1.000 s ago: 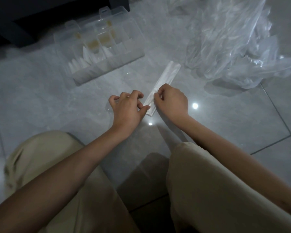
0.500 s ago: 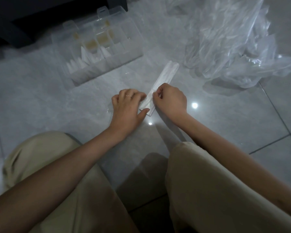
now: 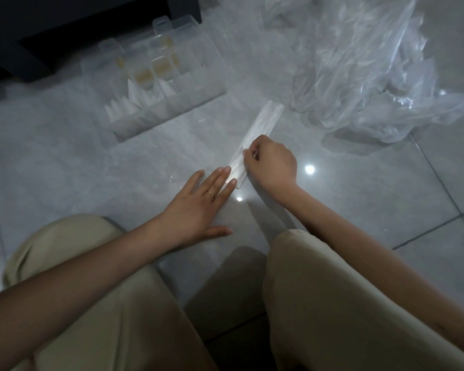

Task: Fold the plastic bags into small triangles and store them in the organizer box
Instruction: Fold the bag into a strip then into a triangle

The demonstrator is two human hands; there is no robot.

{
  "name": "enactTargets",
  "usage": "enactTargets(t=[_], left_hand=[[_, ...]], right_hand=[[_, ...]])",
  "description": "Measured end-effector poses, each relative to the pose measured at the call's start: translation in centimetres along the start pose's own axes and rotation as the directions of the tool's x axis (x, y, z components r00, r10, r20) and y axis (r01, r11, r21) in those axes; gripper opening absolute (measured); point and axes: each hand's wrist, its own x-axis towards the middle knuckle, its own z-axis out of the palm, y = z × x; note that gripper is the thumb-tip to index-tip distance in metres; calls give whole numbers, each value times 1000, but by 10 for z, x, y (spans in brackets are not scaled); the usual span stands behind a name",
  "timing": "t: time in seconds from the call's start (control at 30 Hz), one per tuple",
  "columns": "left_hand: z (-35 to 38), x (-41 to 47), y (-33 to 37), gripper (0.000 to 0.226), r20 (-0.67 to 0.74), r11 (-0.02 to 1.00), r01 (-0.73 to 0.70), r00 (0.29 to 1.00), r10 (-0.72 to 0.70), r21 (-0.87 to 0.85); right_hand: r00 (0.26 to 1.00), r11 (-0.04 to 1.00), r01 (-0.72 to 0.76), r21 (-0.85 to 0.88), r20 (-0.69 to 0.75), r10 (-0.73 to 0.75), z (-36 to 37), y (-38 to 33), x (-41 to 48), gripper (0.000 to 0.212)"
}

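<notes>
Several white triangles [image 3: 134,96] already stand in the left compartments of the box [image 3: 198,84]; its other compartments look unfilled, though the clear plastic makes that hard to tell. Just right of the box, one bag lies flattened into a long strip [image 3: 264,121], running back toward the person. The left hand [image 3: 198,204] lies spread, straight fingertips pressing the strip's near end. The right hand [image 3: 272,164] is curled and pinches the strip's edge. I judge the triangle folds on this strip are barely begun. Well right of the box, a big pile [image 3: 373,70] of loose bags awaits folding, so most of the work remains.
</notes>
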Motion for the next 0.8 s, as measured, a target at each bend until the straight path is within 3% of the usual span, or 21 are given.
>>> enactTargets(t=[0.2,0.37,0.47,0.5,0.57,0.63,0.7,0.8], left_hand=[[-1,-1,3,84,-7,1000,19,1000,-18,14],[-7,9,4,63,-103,998,32,994,-27,53],[-9,18,3,40,-213,999,32,977,-22,43],[-8,21,2,33,-257,999,27,966,-18,31],[-6,27,1,21,-322,1000,10,947,-2,23],[-5,32,-2,15,-310,999,-11,950,21,33],[-5,33,-6,17,-272,1000,-28,962,30,12],[-8,34,-13,14,-247,997,-40,969,23,-61]], right_hand=[[999,999,9,-54,-35,-11,3,2,1,22],[996,999,31,-14,-81,-32,8,5,-1,16],[976,982,186,35,-126,-180,8,13,-6,14],[939,951,308,15,-168,-301,8,17,-8,13],[790,819,552,-160,-216,-574,8,31,-10,10],[674,682,648,-339,-162,-721,13,46,-9,21],[688,676,651,-345,-108,-717,16,54,-9,32],[767,766,605,-215,-101,-634,15,55,-14,44]])
